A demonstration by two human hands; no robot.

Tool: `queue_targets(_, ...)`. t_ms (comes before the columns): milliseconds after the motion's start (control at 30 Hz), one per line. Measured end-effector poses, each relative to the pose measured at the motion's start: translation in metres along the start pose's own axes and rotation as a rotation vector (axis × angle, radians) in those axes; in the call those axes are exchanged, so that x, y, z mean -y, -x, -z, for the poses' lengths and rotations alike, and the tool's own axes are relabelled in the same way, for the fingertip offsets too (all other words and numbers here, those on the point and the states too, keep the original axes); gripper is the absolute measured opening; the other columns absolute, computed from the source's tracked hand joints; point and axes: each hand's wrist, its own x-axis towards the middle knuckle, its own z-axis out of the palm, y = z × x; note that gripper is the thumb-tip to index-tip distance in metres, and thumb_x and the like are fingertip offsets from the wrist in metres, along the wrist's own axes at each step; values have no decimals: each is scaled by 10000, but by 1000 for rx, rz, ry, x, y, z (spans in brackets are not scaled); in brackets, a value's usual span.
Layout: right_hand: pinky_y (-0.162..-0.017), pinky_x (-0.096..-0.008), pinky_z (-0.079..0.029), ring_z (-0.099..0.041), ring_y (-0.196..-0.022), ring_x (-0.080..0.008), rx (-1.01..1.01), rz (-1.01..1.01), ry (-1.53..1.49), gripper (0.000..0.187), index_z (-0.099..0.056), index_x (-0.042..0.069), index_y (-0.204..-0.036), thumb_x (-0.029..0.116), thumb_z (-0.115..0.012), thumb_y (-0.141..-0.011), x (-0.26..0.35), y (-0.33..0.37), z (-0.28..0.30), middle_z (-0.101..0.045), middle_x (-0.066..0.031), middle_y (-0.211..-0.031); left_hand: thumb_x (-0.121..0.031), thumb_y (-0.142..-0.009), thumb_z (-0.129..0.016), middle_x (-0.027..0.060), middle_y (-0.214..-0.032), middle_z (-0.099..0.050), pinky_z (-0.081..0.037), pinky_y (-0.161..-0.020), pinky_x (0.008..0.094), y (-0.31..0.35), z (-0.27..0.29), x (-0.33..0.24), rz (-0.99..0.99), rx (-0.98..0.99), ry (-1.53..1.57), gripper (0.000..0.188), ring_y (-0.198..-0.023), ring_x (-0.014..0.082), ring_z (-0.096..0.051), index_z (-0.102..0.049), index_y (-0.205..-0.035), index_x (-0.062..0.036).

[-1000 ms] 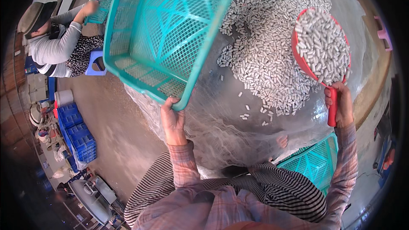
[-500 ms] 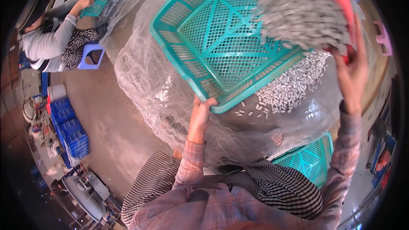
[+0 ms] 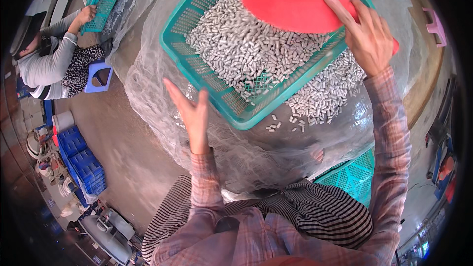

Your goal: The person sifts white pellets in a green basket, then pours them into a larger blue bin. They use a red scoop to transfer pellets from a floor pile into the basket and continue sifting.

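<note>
My right hand (image 3: 367, 42) grips a red plastic scoop (image 3: 295, 0) by its handle side, index finger stretched along its back. The scoop is tipped over, underside up, above a green mesh basket (image 3: 236, 118). Small silver-grey cylindrical pieces (image 3: 256, 44) lie heaped in the basket, some blurred below the scoop's edge; bare mesh shows at the near side. Just off the basket's near left corner, my left hand (image 3: 192, 116) is held with thumb and fingers spread, holding nothing. Beside the basket, more pieces (image 3: 325, 93) lie loose on the plastic-covered surface.
Crumpled clear sheeting (image 3: 148, 81) drapes the work surface. A second green basket (image 3: 352, 180) stands low by my right knee. At far left another person (image 3: 49, 64) holds a green basket (image 3: 111, 0) near a blue stool (image 3: 100, 76). Blue crates (image 3: 84, 157) stand on the left.
The scoop has swung left and turned over above the basket, and pieces now cover most of its formerly bare mesh. My left hand has let go of the basket's corner and moved left.
</note>
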Motion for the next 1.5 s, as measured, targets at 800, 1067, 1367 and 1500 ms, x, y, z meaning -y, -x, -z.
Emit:
queue_targets(800,-875,-406,-479,-595,-1070,-332,124,-542,-372,516,-578,104,-1253,371,-661,-819,-77,41,-91,-578,-147,-1247,-252,-900,-558,133,-899,-626,-516,-569,292,-212,47,-10,465,405,1201,370,-617,144,-577,-515,-1096,60)
queue_targets(1067,-814,-412,-492,-630,-967,-327,314,-845,-400,344,-639,224,-1174,347,-590,-857,-67,-15,-113,-670,-137,-1033,-211,-921,-497,132,-842,-570,-452,-507,274,-169,23,-36,476,523,1158,264,-552,142,-497,-498,-1021,33)
queue_targets(1367,-811,-459,-487,-610,-951,-388,200,-636,-779,337,-641,4,-1036,122,-604,-723,-4,-185,-199,-640,-243,-989,-194,-869,-472,194,-816,-565,-384,-419,302,-72,24,-154,287,630,1282,324,-411,214,-476,-503,-1057,69)
queue_targets(1500,-804,-472,-477,-599,-949,-411,51,-489,-995,387,-626,-3,-1076,132,-622,-713,39,-140,-266,-636,-253,-997,-212,-868,-455,234,-859,-566,-380,-390,305,-54,20,-151,457,606,1376,362,-410,218,-481,-483,-1089,74)
